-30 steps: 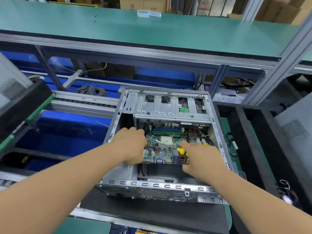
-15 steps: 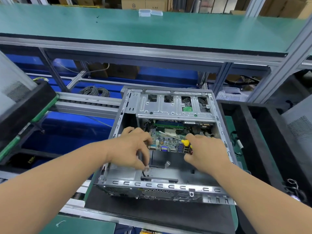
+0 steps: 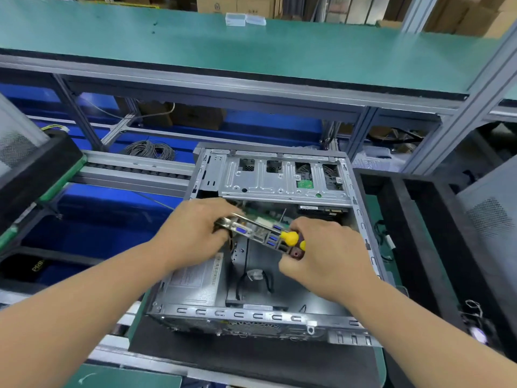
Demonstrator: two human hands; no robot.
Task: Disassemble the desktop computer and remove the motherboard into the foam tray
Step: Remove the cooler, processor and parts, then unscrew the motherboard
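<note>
Gripping the motherboard [image 3: 260,229] at both ends, your right hand [image 3: 321,256] also clutching the screwdriver [image 3: 292,238]; left hand [image 3: 195,233] opposite; foam tray [image 3: 414,219] lies right.

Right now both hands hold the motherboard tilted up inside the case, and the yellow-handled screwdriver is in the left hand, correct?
Not quite. The head view shows the yellow-handled screwdriver in the right hand, not the left. The rest stands: the left hand and the right hold the motherboard tilted up inside the case.
</note>
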